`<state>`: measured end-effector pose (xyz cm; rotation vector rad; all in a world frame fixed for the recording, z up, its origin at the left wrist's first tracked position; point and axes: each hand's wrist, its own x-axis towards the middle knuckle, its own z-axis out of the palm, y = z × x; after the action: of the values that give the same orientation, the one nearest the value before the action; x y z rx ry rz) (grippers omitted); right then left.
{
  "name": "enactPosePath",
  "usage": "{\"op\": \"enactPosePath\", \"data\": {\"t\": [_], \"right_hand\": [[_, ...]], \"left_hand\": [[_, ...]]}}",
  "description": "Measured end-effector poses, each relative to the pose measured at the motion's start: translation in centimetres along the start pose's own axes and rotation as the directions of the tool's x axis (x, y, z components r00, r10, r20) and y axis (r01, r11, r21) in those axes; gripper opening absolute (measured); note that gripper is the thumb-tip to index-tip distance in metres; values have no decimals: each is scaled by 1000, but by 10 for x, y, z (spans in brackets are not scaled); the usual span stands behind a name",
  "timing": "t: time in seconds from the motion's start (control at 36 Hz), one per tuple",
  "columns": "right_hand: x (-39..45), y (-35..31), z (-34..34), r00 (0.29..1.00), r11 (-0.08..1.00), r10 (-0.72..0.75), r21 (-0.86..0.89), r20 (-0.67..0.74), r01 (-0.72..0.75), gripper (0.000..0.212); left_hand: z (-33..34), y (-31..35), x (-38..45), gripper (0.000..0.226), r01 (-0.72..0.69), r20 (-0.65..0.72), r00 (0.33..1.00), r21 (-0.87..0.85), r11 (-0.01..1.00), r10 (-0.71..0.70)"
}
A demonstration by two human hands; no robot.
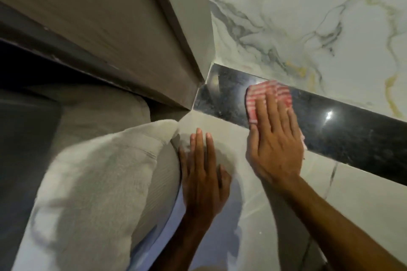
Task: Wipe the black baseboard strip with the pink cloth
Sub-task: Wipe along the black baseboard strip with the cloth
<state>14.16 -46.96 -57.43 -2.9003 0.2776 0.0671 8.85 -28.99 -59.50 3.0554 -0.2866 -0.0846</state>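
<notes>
The glossy black baseboard strip (343, 130) runs from the corner at centre down to the right edge, between the marbled wall and the floor. A pink and white striped cloth (262, 94) lies flat against the strip. My right hand (275, 138) presses on the cloth with fingers spread, covering most of it. To its left, my left hand (204, 171) rests flat on the pale floor tile with fingers together and nothing in it.
A white marbled wall (308, 17) with grey and gold veins rises above the strip. A grey door frame or panel (132, 39) meets the strip at the corner. A pale grey fluffy mat (99, 171) lies on the floor at left.
</notes>
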Motion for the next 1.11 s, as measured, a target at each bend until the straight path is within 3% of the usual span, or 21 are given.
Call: {"op": "enactPosePath", "data": {"t": [0.06,0.11,0.17,0.22,0.28,0.33,0.39,0.47,0.56,0.61,0.69,0.75,0.83,0.92,1.0,1.11], "right_hand": [[29,-18,-3,958,960,278,39,-77,-276,68],[56,-42,1,931,933,356,80,-76,-350,68],[67,-61,8,975,972,222,80,-5,-221,67],[58,-66,13,997,995,-38,90,65,32,68],[31,-52,13,942,951,-309,63,133,304,69],[1,-24,8,884,898,-435,9,172,440,67],[-16,4,0,899,909,-402,-44,175,415,67],[-3,13,-12,986,989,-131,-55,105,137,68],[29,-18,-14,990,999,43,1,135,-44,68],[40,-42,-10,966,995,-101,49,239,92,67],[29,-53,-11,810,882,-465,101,357,461,78],[21,-38,-17,758,835,-539,115,367,538,78],[9,-11,-25,803,851,-515,62,300,522,62],[21,-5,-27,932,954,-301,71,204,293,61],[47,-32,-17,979,987,-140,98,146,126,67],[35,-58,0,890,922,-385,149,244,358,68]], "left_hand": [[0,1,1,70,10,-4,1000,-13,1000,-10],[2,0,1,72,30,-22,999,-59,998,-32],[3,0,1,74,38,-42,998,-71,997,-41],[5,1,-1,75,41,-60,997,-79,996,-46],[6,3,-1,75,58,-51,997,-95,994,-63],[5,3,-1,73,65,-40,997,-106,992,-69],[3,3,0,71,69,-34,997,-129,989,-74],[3,3,-1,73,76,-23,997,-131,988,-79],[6,3,-1,73,84,-26,996,-122,989,-87],[9,3,-1,72,94,-49,994,-128,987,-101],[14,5,-2,75,129,-81,988,-69,989,-135],[15,7,-2,81,134,-80,987,-47,990,-137],[11,5,-2,71,134,-90,986,-85,987,-142],[5,7,0,61,145,-87,984,-115,983,-155],[6,7,1,63,153,-80,983,-124,980,-163],[12,4,0,68,109,-88,990,-47,993,-113]]}}
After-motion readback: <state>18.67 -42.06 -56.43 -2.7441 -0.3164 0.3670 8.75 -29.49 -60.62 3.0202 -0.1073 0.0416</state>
